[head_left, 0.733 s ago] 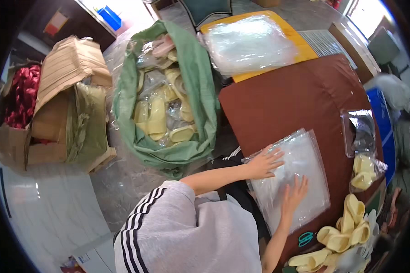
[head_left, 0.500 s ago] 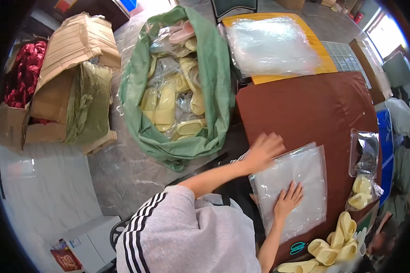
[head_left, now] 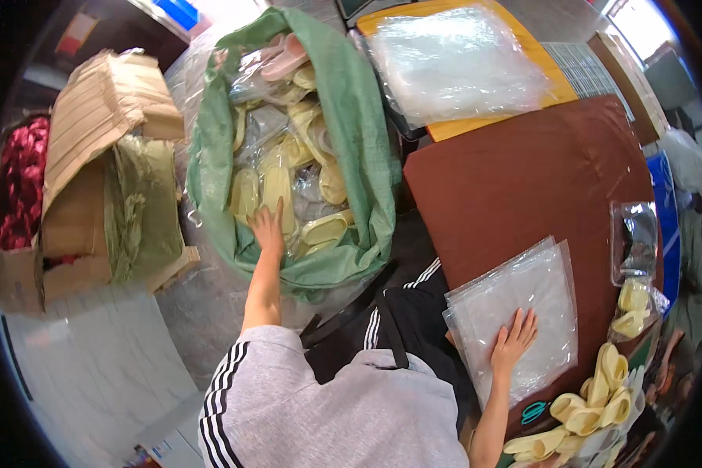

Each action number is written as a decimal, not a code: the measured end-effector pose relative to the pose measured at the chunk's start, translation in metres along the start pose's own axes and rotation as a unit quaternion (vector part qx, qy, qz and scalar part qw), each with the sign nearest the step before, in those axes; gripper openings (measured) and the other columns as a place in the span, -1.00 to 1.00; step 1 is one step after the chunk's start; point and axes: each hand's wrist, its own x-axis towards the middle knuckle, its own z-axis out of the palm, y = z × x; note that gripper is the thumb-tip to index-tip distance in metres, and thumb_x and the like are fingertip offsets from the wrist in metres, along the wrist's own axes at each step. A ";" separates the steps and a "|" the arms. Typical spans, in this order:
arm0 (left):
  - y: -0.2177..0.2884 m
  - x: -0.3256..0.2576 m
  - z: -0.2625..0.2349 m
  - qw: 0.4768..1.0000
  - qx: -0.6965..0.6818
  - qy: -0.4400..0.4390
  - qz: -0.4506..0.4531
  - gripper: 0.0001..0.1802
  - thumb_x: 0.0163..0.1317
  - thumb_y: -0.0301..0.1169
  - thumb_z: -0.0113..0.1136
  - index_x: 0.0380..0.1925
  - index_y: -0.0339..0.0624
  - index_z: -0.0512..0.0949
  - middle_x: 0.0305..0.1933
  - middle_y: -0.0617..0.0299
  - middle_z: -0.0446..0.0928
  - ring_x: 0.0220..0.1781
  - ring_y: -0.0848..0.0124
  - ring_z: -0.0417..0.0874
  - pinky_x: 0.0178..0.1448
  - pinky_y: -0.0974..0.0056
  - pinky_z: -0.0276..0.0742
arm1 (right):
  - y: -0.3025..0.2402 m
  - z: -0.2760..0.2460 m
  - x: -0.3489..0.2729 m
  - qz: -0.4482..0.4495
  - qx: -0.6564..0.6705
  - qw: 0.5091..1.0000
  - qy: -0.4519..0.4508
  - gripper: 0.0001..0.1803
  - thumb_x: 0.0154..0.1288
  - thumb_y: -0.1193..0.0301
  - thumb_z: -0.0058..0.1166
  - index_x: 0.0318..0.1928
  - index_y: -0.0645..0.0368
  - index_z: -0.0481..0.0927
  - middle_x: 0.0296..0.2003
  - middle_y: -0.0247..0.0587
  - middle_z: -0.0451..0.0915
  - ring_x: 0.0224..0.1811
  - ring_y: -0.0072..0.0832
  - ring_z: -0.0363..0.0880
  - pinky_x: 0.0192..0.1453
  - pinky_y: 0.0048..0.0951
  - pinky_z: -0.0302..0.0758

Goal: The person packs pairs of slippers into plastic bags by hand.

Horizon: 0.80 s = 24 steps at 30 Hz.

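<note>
Pale yellow slippers [head_left: 277,187] lie bagged inside open green sack [head_left: 366,140].

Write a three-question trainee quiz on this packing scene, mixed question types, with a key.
1. True or false: the left hand is inside the green sack of bagged yellow slippers.
2. What does the right hand rest on?
A. the cardboard box
B. the stack of clear plastic bags
C. the scissors
3. Fill in: the stack lies on the ____ table.

Key: 1 true; 2 B; 3 brown.
</note>
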 end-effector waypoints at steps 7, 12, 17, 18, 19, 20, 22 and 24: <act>0.036 0.014 -0.070 0.983 -0.141 0.061 0.100 -0.02 -0.16 -0.38 0.39 0.38 -0.11 0.22 0.22 -0.09 0.34 0.25 -0.06 0.34 0.41 -0.14 0.17 | 0.009 -0.008 -0.013 0.046 0.036 0.998 -0.012 -0.36 0.37 0.19 -0.04 0.44 -0.01 0.28 0.49 -0.02 0.08 0.55 -0.03 -0.04 0.56 0.13 -0.21; 0.057 0.008 -0.147 0.913 -0.358 0.188 0.045 -0.02 0.03 -0.22 0.41 0.40 -0.33 0.14 0.36 -0.16 0.22 0.43 -0.03 0.17 0.49 -0.04 0.02 | 0.000 -0.007 -0.006 0.057 0.065 0.996 0.002 -0.36 0.31 0.22 0.05 0.40 -0.09 0.33 0.49 -0.09 0.11 0.55 -0.05 -0.04 0.57 0.11 -0.22; 0.114 -0.023 -0.324 0.831 -0.513 0.164 0.140 -0.08 -0.04 -0.55 0.25 0.41 -0.23 0.16 0.39 -0.06 0.14 0.46 -0.01 0.13 0.53 0.01 0.03 | -0.003 -0.009 -0.002 0.076 0.080 0.994 0.011 -0.37 0.31 0.17 0.05 0.39 -0.12 0.35 0.47 -0.14 0.15 0.55 -0.10 -0.02 0.58 0.07 -0.22; 0.127 -0.025 -0.339 0.829 -0.499 0.173 0.181 -0.09 -0.05 -0.55 0.24 0.40 -0.24 0.16 0.39 -0.04 0.14 0.47 0.00 0.13 0.53 0.02 0.04 | -0.003 -0.014 -0.003 0.076 0.091 0.993 0.018 -0.37 0.31 0.17 0.07 0.39 -0.12 0.35 0.46 -0.14 0.15 0.55 -0.11 -0.02 0.57 0.08 -0.23; 0.140 -0.027 -0.351 0.827 -0.485 0.182 0.220 -0.09 -0.06 -0.56 0.23 0.40 -0.24 0.17 0.38 -0.02 0.14 0.47 0.02 0.14 0.53 0.04 0.05 | -0.001 -0.014 -0.005 0.081 0.097 0.992 0.023 -0.38 0.31 0.17 0.08 0.38 -0.11 0.36 0.46 -0.14 0.16 0.55 -0.12 -0.03 0.57 0.08 -0.23; 0.157 -0.031 -0.366 0.824 -0.454 0.202 0.273 -0.11 -0.09 -0.58 0.23 0.37 -0.22 0.21 0.36 0.00 0.17 0.47 0.01 0.15 0.52 0.02 0.09 | 0.002 -0.015 -0.008 0.087 0.104 0.990 0.028 -0.38 0.31 0.18 0.08 0.38 -0.11 0.37 0.46 -0.14 0.16 0.56 -0.12 -0.03 0.57 0.08 -0.23; 0.189 -0.030 -0.388 0.780 -0.422 0.226 0.404 -0.12 -0.12 -0.60 0.27 0.33 -0.17 0.27 0.35 0.03 0.19 0.46 -0.04 0.15 0.50 -0.04 0.12 | 0.006 -0.024 -0.010 0.084 0.163 0.982 0.042 -0.41 0.31 0.21 0.11 0.35 -0.08 0.40 0.44 -0.12 0.20 0.53 -0.09 0.02 0.56 0.10 -0.19; 0.233 -0.041 -0.412 0.699 -0.429 0.271 0.505 -0.20 -0.18 -0.62 0.30 0.22 -0.07 0.41 0.28 0.06 0.25 0.44 -0.10 0.17 0.44 -0.12 0.22 | 0.023 -0.028 -0.015 0.098 0.268 0.955 0.076 -0.49 0.35 0.27 0.09 0.29 0.01 0.45 0.39 -0.08 0.27 0.48 -0.06 0.14 0.54 0.01 -0.03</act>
